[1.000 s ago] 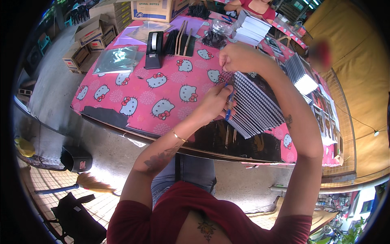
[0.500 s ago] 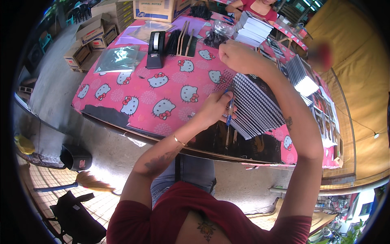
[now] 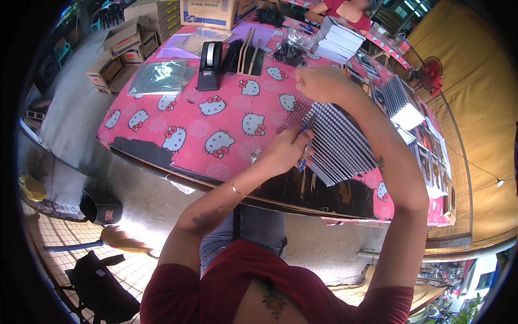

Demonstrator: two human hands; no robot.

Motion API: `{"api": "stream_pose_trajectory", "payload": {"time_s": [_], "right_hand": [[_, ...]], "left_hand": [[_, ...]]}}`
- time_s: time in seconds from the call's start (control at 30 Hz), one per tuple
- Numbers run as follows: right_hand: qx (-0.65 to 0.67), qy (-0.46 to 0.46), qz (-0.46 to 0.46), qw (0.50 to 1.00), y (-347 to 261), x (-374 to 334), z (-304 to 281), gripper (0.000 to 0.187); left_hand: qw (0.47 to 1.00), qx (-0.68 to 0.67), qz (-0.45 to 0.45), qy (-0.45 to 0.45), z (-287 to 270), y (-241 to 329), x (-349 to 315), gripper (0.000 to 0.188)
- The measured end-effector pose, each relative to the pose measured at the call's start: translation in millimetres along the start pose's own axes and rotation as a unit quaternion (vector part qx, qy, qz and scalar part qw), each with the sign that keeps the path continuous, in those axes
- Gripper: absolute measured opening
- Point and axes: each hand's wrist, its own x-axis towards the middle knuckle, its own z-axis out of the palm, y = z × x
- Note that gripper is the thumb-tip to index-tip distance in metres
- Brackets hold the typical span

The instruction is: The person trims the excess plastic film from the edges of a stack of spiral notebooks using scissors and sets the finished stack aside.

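Observation:
My left hand (image 3: 291, 148) is closed around a slim blue-handled tool (image 3: 304, 160), apparently pliers, at the left edge of a stack of spiral notebooks (image 3: 342, 146). The tool's tip is close to the bindings, but I cannot tell if it touches them. Rows of dark coils run along the stack, which lies at a slant on the table. Over the stack's far end, my right hand (image 3: 321, 83) is curled into a fist with the wrist bent. Whatever its fingers may hold is hidden.
A black tape dispenser (image 3: 209, 67), clear plastic sleeves (image 3: 161, 78) and bundled black coils (image 3: 232, 55) lie on the pink patterned table (image 3: 232, 113). More notebook stacks (image 3: 402, 102) line the right side. Across the table sits another person (image 3: 353, 15). A red fan (image 3: 431, 74) stands at right.
My right hand has come slightly nearer to me and a little to the right. My left hand keeps its grip on the blue-handled tool, which has shifted only slightly.

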Motion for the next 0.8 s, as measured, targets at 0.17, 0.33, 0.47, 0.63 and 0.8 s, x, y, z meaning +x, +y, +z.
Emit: {"api": "stream_pose_trajectory", "payload": {"time_s": [0.17,0.33,0.47,0.63,0.8], "right_hand": [[-0.076,-0.063,0.012,0.995,-18,-1,-6,0.032],[-0.051,-0.079,-0.036,0.995,-10,-1,-3,0.029],[-0.055,-0.097,-0.02,0.994,-13,0,-6,0.028],[-0.04,-0.095,-0.032,0.994,-7,0,-1,0.029],[-0.006,-0.062,-0.01,0.998,-5,6,10,0.03]], "left_hand": [[0.999,-0.035,-0.023,0.019,-6,-3,7,0.037],[0.999,-0.017,-0.01,0.03,-3,2,12,0.038],[0.999,-0.029,-0.014,0.02,-3,-1,11,0.037],[1.0,-0.015,-0.009,0.018,-1,10,11,0.034],[1.0,0.01,-0.014,0.012,-2,-3,2,0.034]]}}
